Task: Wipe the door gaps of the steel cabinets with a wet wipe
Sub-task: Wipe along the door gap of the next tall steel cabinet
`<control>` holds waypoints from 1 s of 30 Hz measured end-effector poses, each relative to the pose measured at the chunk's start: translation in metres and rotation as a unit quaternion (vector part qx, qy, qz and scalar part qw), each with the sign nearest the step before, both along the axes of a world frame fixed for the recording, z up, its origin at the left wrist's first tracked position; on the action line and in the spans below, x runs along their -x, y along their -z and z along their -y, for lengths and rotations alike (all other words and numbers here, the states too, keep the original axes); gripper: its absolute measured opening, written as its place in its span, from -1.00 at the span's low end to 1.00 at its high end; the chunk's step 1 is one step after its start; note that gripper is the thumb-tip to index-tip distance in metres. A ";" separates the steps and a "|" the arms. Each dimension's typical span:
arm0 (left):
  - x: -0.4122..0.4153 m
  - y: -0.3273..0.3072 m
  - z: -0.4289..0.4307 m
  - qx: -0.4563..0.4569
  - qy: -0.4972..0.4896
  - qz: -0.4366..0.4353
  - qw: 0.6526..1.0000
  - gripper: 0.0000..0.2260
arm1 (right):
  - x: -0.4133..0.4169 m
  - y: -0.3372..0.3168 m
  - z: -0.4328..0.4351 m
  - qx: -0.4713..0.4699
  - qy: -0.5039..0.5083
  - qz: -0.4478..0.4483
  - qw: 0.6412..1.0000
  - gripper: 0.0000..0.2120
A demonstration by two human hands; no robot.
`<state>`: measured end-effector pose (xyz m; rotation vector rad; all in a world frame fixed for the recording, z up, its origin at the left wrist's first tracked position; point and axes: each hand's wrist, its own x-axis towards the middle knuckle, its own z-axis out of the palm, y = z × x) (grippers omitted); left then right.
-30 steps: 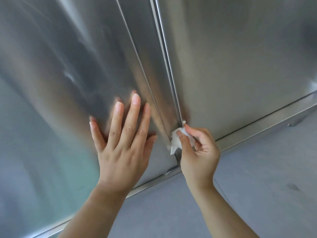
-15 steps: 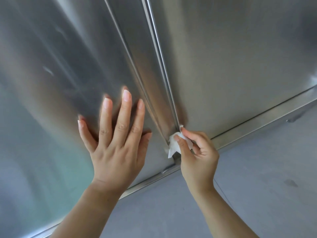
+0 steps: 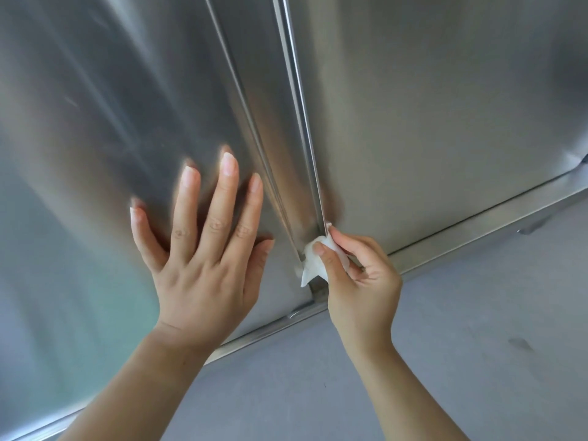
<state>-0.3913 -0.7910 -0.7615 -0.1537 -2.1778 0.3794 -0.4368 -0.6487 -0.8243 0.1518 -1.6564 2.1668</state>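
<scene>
Head view looks down along two steel cabinet doors that fill most of the picture: the left door (image 3: 95, 106) with soft reflections on it, and the right door (image 3: 445, 90), which is plainer and grey. Below them lies the grey floor (image 3: 445, 377), with one small dark mark (image 3: 521, 343) on it at the right. A steel bottom rail (image 3: 477, 224) runs along under both doors, between the doors and the floor. Between the two doors goes the door gap (image 3: 300, 122), a narrow bright line from the top edge down to the rail; a second fold line on the left door runs beside it. The left hand (image 3: 203, 265) lies flat on the left door, its fingers straight and spread wide, holding nothing, just beside the fold line. The right hand (image 3: 359, 275) is at the lower end of the gap, near the rail, and it hides the lowest part of the right door's edge. Its thumb and curled fingers pinch the wet wipe (image 3: 313, 265), a small white crumpled piece. The wipe is pressed into the gap, and one loose corner of it hangs down toward the rail. A small metal fitting (image 3: 294, 313) sits on the rail just under the wipe.
</scene>
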 end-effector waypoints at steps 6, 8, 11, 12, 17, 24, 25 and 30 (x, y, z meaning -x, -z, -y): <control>0.001 -0.001 0.000 0.000 -0.006 0.002 1.000 -0.41 | 0.008 -0.017 0.002 -0.010 0.015 -0.063 0.998 -0.78; 0.000 0.000 0.000 0.001 -0.009 0.003 1.000 -0.41 | 0.007 -0.004 0.002 -0.020 0.023 -0.057 0.998 -0.79; 0.000 -0.001 0.000 0.008 -0.023 0.002 1.000 -0.43 | 0.002 0.021 0.000 -0.036 0.029 -0.026 0.999 -0.75; -0.001 0.000 0.000 0.008 -0.025 0.004 1.000 -0.44 | 0.001 0.027 -0.001 -0.038 0.025 -0.018 0.999 -0.73; -0.005 -0.004 0.002 -0.021 -0.003 0.021 1.000 -0.47 | 0.004 0.018 0.002 -0.050 0.041 -0.042 0.997 -0.75; -0.013 0.006 -0.004 0.084 0.017 0.070 0.994 -0.44 | -0.002 0.030 0.013 0.005 0.080 -0.021 0.997 -0.77; -0.012 0.010 -0.005 0.092 0.004 0.071 0.993 -0.43 | -0.003 0.037 0.012 0.001 0.085 -0.015 0.996 -0.75; -0.009 0.030 -0.008 0.069 -0.044 0.064 0.995 -0.38 | -0.004 0.066 0.006 -0.057 0.082 -0.006 0.995 -0.85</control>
